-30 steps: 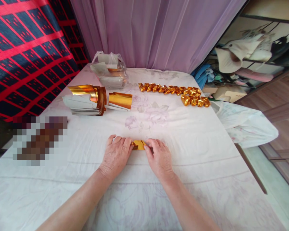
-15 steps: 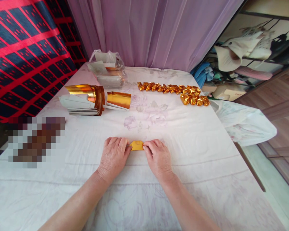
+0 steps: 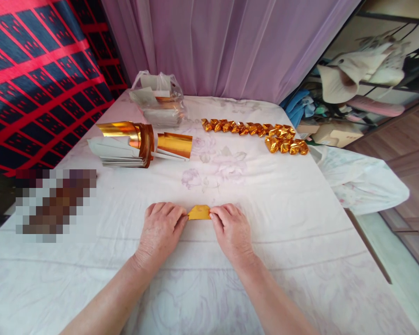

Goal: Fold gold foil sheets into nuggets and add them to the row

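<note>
A small piece of folded gold paper (image 3: 199, 212) lies low over the cloth-covered table, its upper corners slanted inward. My left hand (image 3: 163, 226) pinches its left end between thumb and fingers. At the opposite end, my right hand (image 3: 232, 229) is closed on the right tip in the same way. Farther back on the left sits a stack of gold foil paper sheets (image 3: 145, 144), with white backs showing. Folded gold paper ingots (image 3: 249, 129) stand in a row at the back right, with a shorter row in front of them.
A clear plastic bag (image 3: 160, 100) with more paper stands at the back, before a purple curtain (image 3: 230, 46). A blurred-out patch (image 3: 56, 204) covers something at the left. On the right are shelves with hats (image 3: 338, 81) and a white cloth bundle (image 3: 366, 179).
My left hand has shifted slightly left, and more of the folded paper shows between my hands. The whole view has moved a little; both hands still hold the paper.
</note>
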Motion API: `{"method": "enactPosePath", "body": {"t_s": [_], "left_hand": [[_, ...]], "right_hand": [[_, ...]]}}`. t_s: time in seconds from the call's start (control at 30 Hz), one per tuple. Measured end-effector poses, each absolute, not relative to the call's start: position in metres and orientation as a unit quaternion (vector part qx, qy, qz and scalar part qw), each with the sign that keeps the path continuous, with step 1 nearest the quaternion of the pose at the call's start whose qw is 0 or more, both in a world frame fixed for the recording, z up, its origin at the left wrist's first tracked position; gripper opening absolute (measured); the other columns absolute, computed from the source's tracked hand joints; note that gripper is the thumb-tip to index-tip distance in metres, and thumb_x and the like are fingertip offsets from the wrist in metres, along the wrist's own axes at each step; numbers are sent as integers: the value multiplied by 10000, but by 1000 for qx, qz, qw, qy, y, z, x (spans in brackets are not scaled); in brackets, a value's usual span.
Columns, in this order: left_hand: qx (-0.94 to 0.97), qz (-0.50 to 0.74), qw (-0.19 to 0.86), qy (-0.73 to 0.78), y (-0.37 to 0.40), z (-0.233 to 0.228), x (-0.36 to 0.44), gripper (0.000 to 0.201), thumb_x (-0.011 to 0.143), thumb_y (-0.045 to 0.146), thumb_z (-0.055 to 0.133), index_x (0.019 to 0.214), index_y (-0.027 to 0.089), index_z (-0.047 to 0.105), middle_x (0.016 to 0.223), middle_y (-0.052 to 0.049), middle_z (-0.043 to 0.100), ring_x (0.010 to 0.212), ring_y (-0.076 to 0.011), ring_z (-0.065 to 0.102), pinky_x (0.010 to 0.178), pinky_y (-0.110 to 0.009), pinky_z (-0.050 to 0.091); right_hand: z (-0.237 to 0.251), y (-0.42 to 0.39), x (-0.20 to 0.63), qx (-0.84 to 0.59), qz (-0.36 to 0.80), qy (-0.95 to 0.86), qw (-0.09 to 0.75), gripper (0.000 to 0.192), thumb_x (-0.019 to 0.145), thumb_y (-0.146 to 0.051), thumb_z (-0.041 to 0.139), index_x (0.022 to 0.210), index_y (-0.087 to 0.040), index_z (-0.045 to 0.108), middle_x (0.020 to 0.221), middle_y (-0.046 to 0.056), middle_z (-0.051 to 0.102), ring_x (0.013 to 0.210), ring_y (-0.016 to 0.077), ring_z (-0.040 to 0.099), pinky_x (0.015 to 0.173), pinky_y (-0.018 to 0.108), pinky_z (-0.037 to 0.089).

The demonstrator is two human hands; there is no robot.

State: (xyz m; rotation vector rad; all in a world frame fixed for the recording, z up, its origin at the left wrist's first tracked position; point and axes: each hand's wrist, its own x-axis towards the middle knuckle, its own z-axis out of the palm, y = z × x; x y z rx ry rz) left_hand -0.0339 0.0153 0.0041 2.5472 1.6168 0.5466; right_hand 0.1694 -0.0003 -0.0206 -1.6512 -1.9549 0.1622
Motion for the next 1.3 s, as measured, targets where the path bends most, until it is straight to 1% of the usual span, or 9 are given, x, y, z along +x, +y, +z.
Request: {"method": "enactPosePath", "body": {"t_s": [0.1,0.2,0.3,0.43,0.6,0.8,1.07,1.2,1.3], "left_hand": [[864,173,-33,472,5,5,-32,263,914,132,510,1089,234,678,883,-50,668,794,-224,569,806,-416,417],[874,158,-46,458,-5,7,-27,292,923,144,496,1160,182,661,863,-63,655,777,-218,574,780,-400,440],[871,158,-23,466,-10,8,-22,287,923,217,524,1171,157,655,965,-91,659,858,-237,589,804,-415,464],[869,159,3,468,-11,8,-20,321,915,244,543,1216,176,634,1112,-108,653,978,-263,596,878,-447,469],[871,162,1,464,-14,4,-18,319,913,244,563,1223,224,635,1176,-88,659,1033,-272,606,945,-488,442],[874,167,7,456,-18,-2,-10,337,957,258,486,1261,195,618,1268,-70,664,1165,-254,583,1042,-457,388],[879,175,13,443,-14,-4,-11,326,974,277,471,1249,195,624,1281,-57,666,1199,-241,591,1133,-454,303],[885,180,18,429,-10,-4,-15,336,967,277,477,1260,181,612,1286,-67,659,1185,-241,597,1124,-463,327],[886,175,20,429,-6,-4,-20,352,983,271,433,1277,169,596,1283,-78,657,1155,-230,608,1102,-456,353]], "right_hand": [[-21,-1,170,-616,64,-731,286,201,960,-220,490,895,-226,680,833,30,643,759,178,584,700,311,410],[-22,-1,171,-613,68,-734,285,190,961,-223,496,902,-222,676,843,33,644,771,180,587,710,311,412],[-21,-2,171,-613,64,-735,283,202,965,-228,488,893,-228,678,845,35,646,771,177,589,715,311,414],[-20,-3,171,-615,60,-733,284,206,961,-229,486,893,-229,680,840,39,645,777,178,596,714,314,422],[-20,-4,171,-608,57,-740,283,214,973,-235,466,924,-226,674,857,50,650,804,187,603,727,318,432],[-20,-6,171,-600,49,-746,285,212,975,-228,469,972,-221,681,895,59,652,833,195,604,747,324,442],[-17,-6,169,-608,56,-739,286,159,948,-218,503,926,-209,661,878,53,654,830,198,602,757,326,439],[-17,-4,169,-612,65,-735,285,154,947,-215,505,900,-211,652,859,44,654,818,189,597,748,319,432],[-18,-3,169,-611,69,-734,288,148,941,-207,509,890,-209,648,851,39,651,810,187,595,742,315,424]]}}
